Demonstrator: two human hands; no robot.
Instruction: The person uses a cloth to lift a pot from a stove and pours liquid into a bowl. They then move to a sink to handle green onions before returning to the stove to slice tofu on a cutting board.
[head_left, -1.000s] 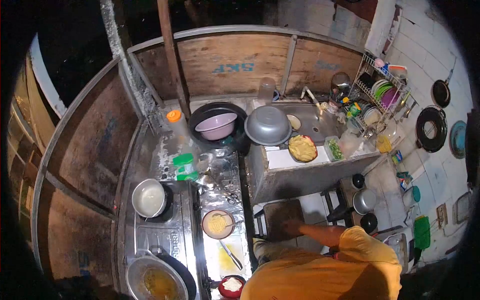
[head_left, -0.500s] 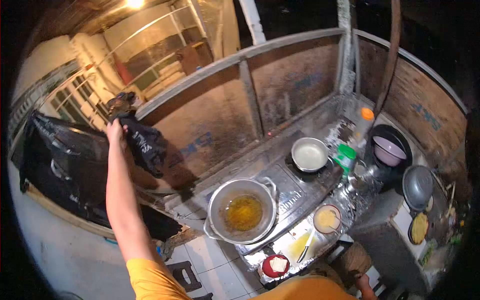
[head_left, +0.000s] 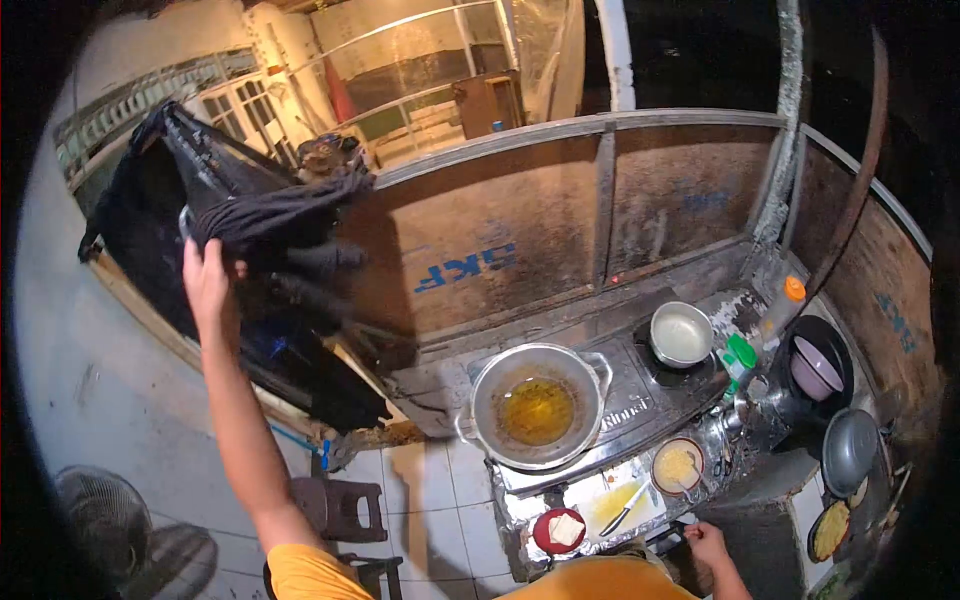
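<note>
Our left hand (head_left: 208,285) grips the dark cloth (head_left: 275,215) well left of the wok (head_left: 537,405), not yet brought over, while our right hand (head_left: 708,543) rests loosely open, empty, below it.

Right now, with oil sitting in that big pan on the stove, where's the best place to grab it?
Take the big pan by its two side handles, one at the upper right rim and one at the lower left rim, a hand on each, coming in level from the sides. It has no long handle, and the oil pooled inside would likely spill if it tilts.
</note>
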